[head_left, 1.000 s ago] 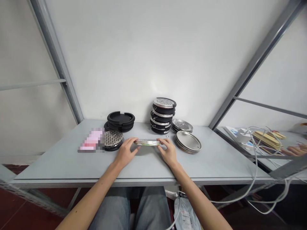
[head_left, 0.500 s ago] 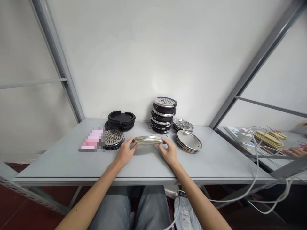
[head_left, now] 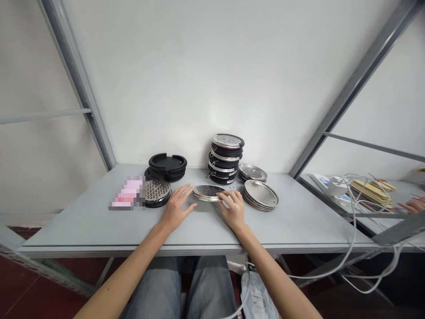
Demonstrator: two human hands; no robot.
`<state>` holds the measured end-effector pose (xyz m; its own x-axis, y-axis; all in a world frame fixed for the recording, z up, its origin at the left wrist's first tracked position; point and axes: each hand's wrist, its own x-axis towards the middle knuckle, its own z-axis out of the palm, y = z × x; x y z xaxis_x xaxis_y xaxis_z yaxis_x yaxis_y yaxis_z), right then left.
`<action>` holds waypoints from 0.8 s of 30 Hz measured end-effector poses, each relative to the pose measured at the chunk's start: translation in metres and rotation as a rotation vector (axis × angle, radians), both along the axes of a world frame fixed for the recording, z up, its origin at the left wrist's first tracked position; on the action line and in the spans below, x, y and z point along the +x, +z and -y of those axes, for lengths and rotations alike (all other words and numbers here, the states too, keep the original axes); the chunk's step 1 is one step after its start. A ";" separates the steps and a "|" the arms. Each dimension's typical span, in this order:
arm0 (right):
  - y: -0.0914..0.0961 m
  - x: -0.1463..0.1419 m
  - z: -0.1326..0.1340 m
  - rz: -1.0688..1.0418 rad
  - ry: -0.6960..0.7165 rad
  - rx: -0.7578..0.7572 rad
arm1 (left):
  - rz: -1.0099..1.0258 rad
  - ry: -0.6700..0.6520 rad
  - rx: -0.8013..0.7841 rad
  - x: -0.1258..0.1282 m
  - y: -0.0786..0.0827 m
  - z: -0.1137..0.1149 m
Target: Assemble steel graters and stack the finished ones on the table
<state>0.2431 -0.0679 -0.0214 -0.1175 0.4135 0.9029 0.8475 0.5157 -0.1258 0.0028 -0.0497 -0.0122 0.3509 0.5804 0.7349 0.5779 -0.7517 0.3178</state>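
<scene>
Disc (head_left: pixel 207 191): sat in front of the person, between the two hands, its dark dotted face up and a silvery rim round it; whether it touched the worktop (head_left: pixel 299 221) could not be told.
Right hand (head_left: pixel 233 207): grip pinched the disc's right edge, fingers over the rim and thumb on the near side.
Left hand (head_left: pixel 175 210): grip spread, thumb and fingers well apart, just beside the disc's left edge; contact there could not be made out.
Tower (head_left: pixel 226 153): rose behind the disc near the wall (head_left: pixel 212 66), black rings and silvery plates piled by turns, a slotted plate on top, wire clips at its left side.
Clip (head_left: pixel 231 188): lay on the worktop in front of the tower.
Black stack (head_left: pixel 168 165): stood left of the tower, the top ring notched.
Dotted stack (head_left: pixel 157 191): lay just in front of the black stack.
Pink thing (head_left: pixel 128 192): blurred, beside the dotted stack.
Plain plates (head_left: pixel 260 194): stacked right of the right hand, a second dotted stack (head_left: pixel 253 172) behind them.
Far right: a co-worker's hand (head_left: pixel 413 205), near yellow strips (head_left: pixel 370 192) and white cables (head_left: pixel 354 221).
</scene>
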 end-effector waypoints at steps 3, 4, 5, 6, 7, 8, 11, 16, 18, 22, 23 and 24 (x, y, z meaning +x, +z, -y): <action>0.001 -0.003 0.002 0.065 0.036 -0.007 | -0.051 -0.062 -0.008 0.001 0.001 0.002; 0.002 -0.004 0.002 0.087 0.057 -0.013 | -0.058 -0.077 -0.017 0.001 0.000 0.002; 0.002 -0.004 0.003 0.106 0.079 -0.016 | -0.060 -0.091 -0.026 0.001 0.000 0.001; 0.002 -0.005 0.004 0.122 0.099 -0.022 | -0.060 -0.104 -0.035 0.001 -0.001 0.001; 0.002 -0.005 0.004 0.132 0.115 -0.033 | -0.058 -0.116 -0.044 0.001 -0.002 0.000; 0.002 -0.006 0.004 0.133 0.128 -0.051 | -0.053 -0.127 -0.054 0.000 -0.003 -0.001; 0.001 -0.005 0.001 0.051 0.138 -0.150 | -0.009 -0.135 -0.114 -0.001 -0.007 -0.005; -0.003 0.001 -0.007 -0.158 0.138 -0.317 | 0.093 -0.085 -0.262 -0.003 -0.014 -0.011; -0.005 0.003 -0.009 -0.155 0.143 -0.326 | 0.081 -0.060 -0.296 -0.004 -0.016 -0.013; -0.005 0.001 -0.005 -0.062 0.092 -0.256 | 0.009 0.044 -0.304 -0.004 -0.016 -0.014; -0.004 0.000 -0.004 -0.035 0.079 -0.238 | -0.004 0.053 -0.289 -0.003 -0.016 -0.013; -0.003 -0.001 -0.003 -0.009 0.068 -0.223 | -0.014 0.047 -0.267 -0.003 -0.014 -0.012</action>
